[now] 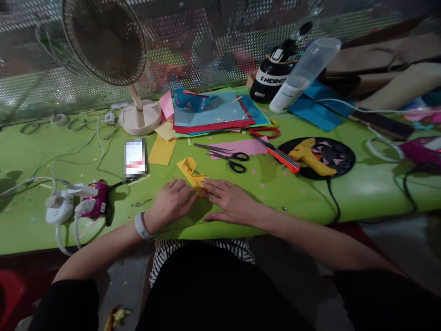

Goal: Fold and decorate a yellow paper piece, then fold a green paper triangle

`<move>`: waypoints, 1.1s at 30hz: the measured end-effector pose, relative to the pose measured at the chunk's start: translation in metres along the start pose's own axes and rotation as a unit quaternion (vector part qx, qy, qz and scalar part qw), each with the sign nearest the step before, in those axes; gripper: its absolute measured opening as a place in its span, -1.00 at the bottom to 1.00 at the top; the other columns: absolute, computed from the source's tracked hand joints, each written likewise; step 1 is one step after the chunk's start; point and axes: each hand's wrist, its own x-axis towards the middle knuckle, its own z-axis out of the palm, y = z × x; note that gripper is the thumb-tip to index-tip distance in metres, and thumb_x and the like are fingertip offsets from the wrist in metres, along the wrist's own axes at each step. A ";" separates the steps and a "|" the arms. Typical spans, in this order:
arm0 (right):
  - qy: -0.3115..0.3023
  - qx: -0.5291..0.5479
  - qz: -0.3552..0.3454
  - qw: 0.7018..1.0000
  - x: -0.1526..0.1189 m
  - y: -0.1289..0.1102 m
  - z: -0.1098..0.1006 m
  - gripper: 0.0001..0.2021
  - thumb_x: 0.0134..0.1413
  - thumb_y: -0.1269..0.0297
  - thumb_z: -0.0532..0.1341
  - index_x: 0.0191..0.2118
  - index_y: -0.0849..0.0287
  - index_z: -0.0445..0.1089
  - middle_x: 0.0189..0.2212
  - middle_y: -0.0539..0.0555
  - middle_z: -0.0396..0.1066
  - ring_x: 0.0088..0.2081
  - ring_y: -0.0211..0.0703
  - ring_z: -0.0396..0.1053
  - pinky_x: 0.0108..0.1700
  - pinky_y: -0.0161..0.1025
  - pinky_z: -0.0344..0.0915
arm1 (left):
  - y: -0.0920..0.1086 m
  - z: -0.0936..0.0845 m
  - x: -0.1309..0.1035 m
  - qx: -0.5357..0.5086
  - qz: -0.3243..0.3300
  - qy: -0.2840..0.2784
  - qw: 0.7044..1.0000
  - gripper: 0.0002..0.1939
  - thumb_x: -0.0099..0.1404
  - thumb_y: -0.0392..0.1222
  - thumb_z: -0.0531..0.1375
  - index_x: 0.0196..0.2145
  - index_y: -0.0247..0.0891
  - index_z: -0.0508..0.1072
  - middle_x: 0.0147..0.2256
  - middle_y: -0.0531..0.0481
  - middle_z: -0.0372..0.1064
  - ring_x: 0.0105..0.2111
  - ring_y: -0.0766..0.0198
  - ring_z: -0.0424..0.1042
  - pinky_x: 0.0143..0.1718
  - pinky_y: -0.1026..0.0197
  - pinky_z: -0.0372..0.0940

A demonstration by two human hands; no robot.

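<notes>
A folded piece of yellow paper [193,176] lies on the green tabletop right in front of me, with creased flaps at its upper left end. My left hand [172,204] has its fingers curled in at the paper's lower left edge, thumb side against it. From the right, my right hand [230,200] reaches over with its fingers stretched out, the tips resting on the paper's right side and the thumb apart below. Both hands cover part of the lower end. Flat yellow paper [161,150] lies just beyond, and black scissors [234,161] are to the upper right.
A glue gun [312,157] rests on a black round tray [347,156], beside a red box cutter [284,158]. A fan [139,117], coloured sheets [210,112] and a dark bottle [272,76] line the back. A phone [135,157] and plugged-in power strip [96,198] sit left.
</notes>
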 end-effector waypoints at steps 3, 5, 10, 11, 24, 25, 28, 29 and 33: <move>-0.009 -0.001 -0.002 1.000 0.000 0.001 -0.002 -0.27 0.18 -0.24 0.01 0.15 0.36 0.34 0.22 0.36 0.23 0.29 0.15 0.10 0.22 0.09 0.16 | 0.008 -0.003 0.011 -0.079 -0.058 -0.071 0.993 -0.60 0.45 -0.03 -0.06 -0.38 -0.26 0.43 -0.48 -0.03 0.44 -0.53 0.29 0.37 -0.48 0.24 0.20; -0.013 -0.005 -0.002 1.000 0.000 0.001 -0.002 -0.27 0.18 -0.24 0.02 0.13 0.38 0.35 0.21 0.38 0.23 0.29 0.16 0.09 0.23 0.10 0.14 | 0.009 -0.004 0.021 -0.117 -0.053 -0.105 0.986 -0.66 0.42 -0.09 -0.03 -0.41 -0.26 0.40 -0.52 -0.01 0.41 -0.58 0.33 0.31 -0.52 0.26 0.14; -0.005 -0.003 0.005 1.000 -0.001 0.001 0.000 -0.28 0.18 -0.23 0.04 0.13 0.38 0.35 0.25 0.37 0.17 0.32 0.20 0.00 0.29 0.11 0.05 | 0.007 -0.002 0.038 -0.142 -0.028 -0.146 0.979 -0.77 0.32 -0.19 -0.01 -0.35 -0.26 0.42 -0.46 -0.01 0.46 -0.54 0.30 0.34 -0.50 0.26 0.15; -0.002 0.002 0.008 1.000 -0.002 0.001 0.001 -0.28 0.18 -0.23 0.04 0.13 0.36 0.36 0.26 0.36 0.16 0.33 0.19 -0.02 0.29 0.12 0.04 | 0.007 -0.002 0.039 -0.145 -0.020 -0.153 0.977 -0.78 0.30 -0.21 -0.01 -0.32 -0.26 0.43 -0.43 -0.02 0.48 -0.52 0.29 0.36 -0.49 0.26 0.17; 0.000 -0.013 0.053 0.999 -0.002 -0.003 -0.004 -0.24 0.14 -0.31 -0.04 0.07 0.31 0.40 0.29 0.39 0.07 0.34 0.23 -0.07 0.33 0.18 -0.07 | 0.006 -0.010 0.053 -0.018 0.029 -0.220 0.975 -0.70 0.31 -0.16 -0.05 -0.25 -0.24 0.47 -0.35 -0.10 0.52 -0.47 0.17 0.45 -0.51 0.20 0.15; -0.001 -0.020 0.056 0.998 -0.003 -0.003 -0.004 -0.24 0.14 -0.32 -0.05 0.08 0.29 0.40 0.31 0.36 0.04 0.35 0.21 -0.09 0.33 0.18 -0.08 | 0.006 -0.010 0.053 -0.015 0.031 -0.220 0.975 -0.70 0.31 -0.16 -0.05 -0.25 -0.24 0.46 -0.36 -0.09 0.52 -0.47 0.17 0.45 -0.52 0.20 0.13; -0.006 -0.037 0.071 0.997 -0.006 -0.002 -0.007 -0.25 0.13 -0.33 -0.06 0.08 0.22 0.40 0.32 0.30 0.04 0.37 0.20 -0.12 0.34 0.18 -0.10 | 0.006 -0.011 0.053 -0.013 0.038 -0.220 0.975 -0.72 0.31 -0.17 -0.04 -0.22 -0.23 0.45 -0.37 -0.08 0.52 -0.48 0.18 0.44 -0.53 0.20 0.10; -0.008 -0.041 0.076 0.996 -0.007 -0.001 -0.008 -0.27 0.13 -0.33 -0.05 0.08 0.21 0.41 0.32 0.28 0.06 0.37 0.21 -0.12 0.34 0.18 -0.10 | 0.006 -0.011 0.053 -0.014 0.039 -0.220 0.975 -0.73 0.32 -0.17 -0.03 -0.23 -0.22 0.44 -0.39 -0.07 0.51 -0.49 0.19 0.43 -0.54 0.20 0.08; -0.006 -0.049 0.089 0.995 -0.014 0.001 -0.009 -0.28 0.15 -0.29 0.00 0.13 0.23 0.38 0.29 0.30 0.12 0.35 0.23 -0.09 0.32 0.19 -0.07 | 0.006 -0.011 0.052 -0.007 0.032 -0.222 0.974 -0.75 0.34 -0.13 -0.04 -0.32 -0.23 0.40 -0.44 -0.05 0.48 -0.54 0.23 0.36 -0.55 0.20 0.03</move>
